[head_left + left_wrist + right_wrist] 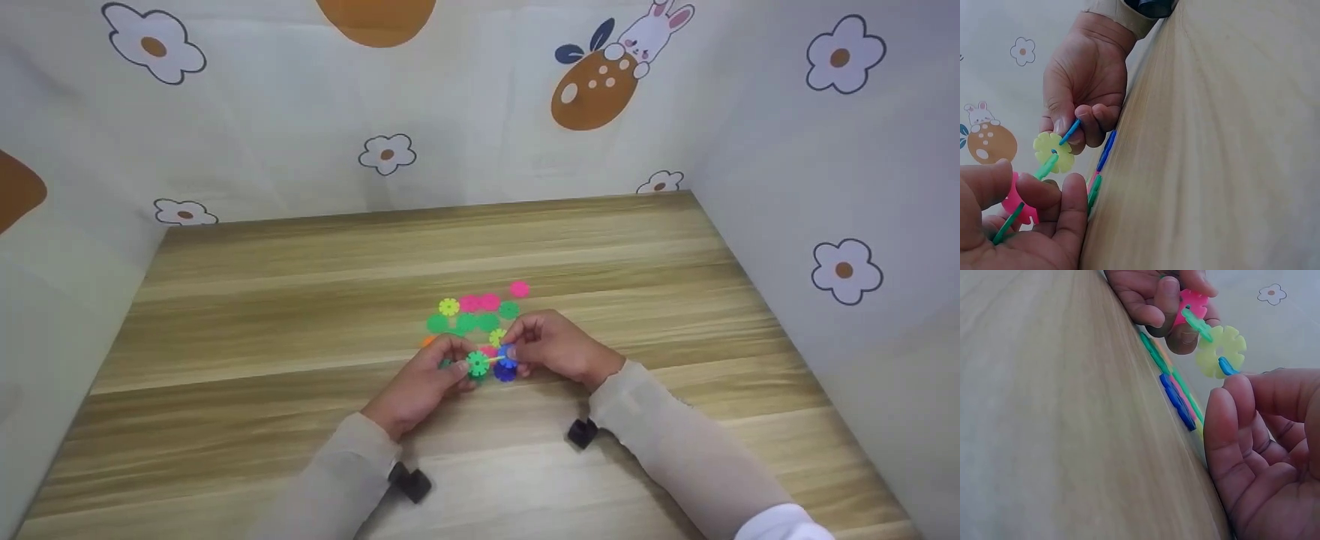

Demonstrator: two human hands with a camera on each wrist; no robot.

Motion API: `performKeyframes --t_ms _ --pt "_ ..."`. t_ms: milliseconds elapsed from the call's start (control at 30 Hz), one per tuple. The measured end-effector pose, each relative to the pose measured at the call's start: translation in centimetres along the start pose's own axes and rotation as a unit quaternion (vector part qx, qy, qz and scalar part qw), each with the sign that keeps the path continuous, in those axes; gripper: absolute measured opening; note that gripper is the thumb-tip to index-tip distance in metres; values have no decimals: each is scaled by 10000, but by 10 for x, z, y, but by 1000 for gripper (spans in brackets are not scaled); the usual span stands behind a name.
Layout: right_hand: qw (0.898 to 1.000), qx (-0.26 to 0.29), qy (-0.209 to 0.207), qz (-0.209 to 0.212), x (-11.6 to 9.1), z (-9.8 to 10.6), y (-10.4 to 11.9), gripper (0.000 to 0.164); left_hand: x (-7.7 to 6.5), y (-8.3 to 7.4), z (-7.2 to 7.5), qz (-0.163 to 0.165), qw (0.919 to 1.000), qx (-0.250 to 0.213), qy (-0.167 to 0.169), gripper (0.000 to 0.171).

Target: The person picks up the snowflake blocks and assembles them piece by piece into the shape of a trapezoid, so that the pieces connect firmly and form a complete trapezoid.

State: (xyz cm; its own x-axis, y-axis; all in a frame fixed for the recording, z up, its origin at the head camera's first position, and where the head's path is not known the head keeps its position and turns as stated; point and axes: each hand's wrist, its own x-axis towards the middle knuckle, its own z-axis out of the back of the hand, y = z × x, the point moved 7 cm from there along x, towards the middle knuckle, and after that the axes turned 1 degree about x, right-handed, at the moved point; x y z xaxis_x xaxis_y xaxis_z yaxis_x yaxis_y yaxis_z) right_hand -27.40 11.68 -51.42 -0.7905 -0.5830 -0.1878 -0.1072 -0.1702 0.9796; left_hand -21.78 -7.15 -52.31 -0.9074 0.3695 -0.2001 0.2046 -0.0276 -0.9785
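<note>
Several notched plastic snap discs are joined in a chain between both hands. My left hand pinches its left part, where a pink disc and a green disc show; a further green disc lies against the palm side of the fingers. A yellow disc hangs in the middle, slotted to the green one. At the right end, my right hand pinches a blue disc between thumb and fingers, its edge in the yellow disc. The fingers partly hide the pink and blue discs.
Loose discs lie flat on the wooden table just beyond and under the hands: pink, yellow, green, orange and dark blue. Patterned fabric walls enclose the table's back and sides.
</note>
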Motion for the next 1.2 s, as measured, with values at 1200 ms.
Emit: performKeyframes --t_ms 1200 --pt "9964 415 -661 324 5 -12 11 22 3 0 -1 -38 9990 -315 322 49"
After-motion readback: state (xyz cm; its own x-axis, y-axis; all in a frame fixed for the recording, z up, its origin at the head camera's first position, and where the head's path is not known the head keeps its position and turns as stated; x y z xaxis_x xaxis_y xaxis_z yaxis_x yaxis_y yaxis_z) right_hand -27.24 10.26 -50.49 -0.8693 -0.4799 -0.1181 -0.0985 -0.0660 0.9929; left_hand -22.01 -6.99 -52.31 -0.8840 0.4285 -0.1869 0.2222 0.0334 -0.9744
